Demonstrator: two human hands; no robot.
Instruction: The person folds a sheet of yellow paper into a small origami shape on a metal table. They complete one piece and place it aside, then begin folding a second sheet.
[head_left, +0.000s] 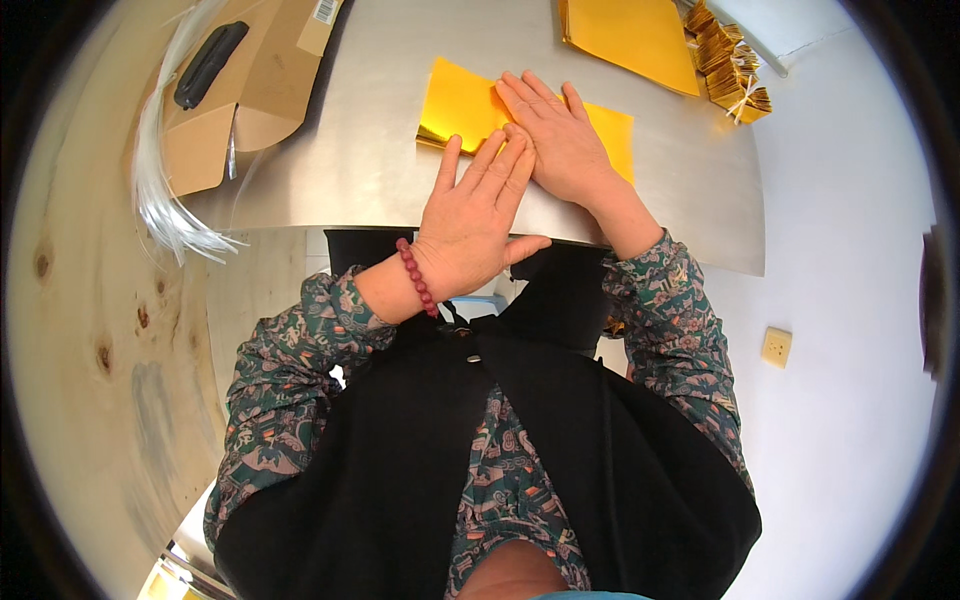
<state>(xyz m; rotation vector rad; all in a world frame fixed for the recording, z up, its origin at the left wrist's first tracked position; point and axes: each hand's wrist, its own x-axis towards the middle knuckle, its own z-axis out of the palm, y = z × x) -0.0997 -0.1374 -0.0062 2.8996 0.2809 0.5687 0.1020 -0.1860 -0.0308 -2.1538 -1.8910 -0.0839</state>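
Shiny gold paper [455,97] lies on the grey metal table, its long side running left to right. Several layered edges show at its near left side, though I cannot tell how many sheets there are. My right hand [562,142] rests flat across the middle of the paper, fingers stretched out toward the far left. Just nearer to me, my left hand [472,208] has its fingers spread, with their tips at the paper's near edge and close against the right hand. Part of the gold paper is hidden beneath both hands. Neither hand grips anything.
A larger stack of gold sheets [635,42] sits at the far right, beside pleated gold bundles [735,65] tied with white string. At the left, a cardboard box [268,75] holds a black object [210,65] and long whitish strands [160,190]. A white wall [850,250] borders the table's right.
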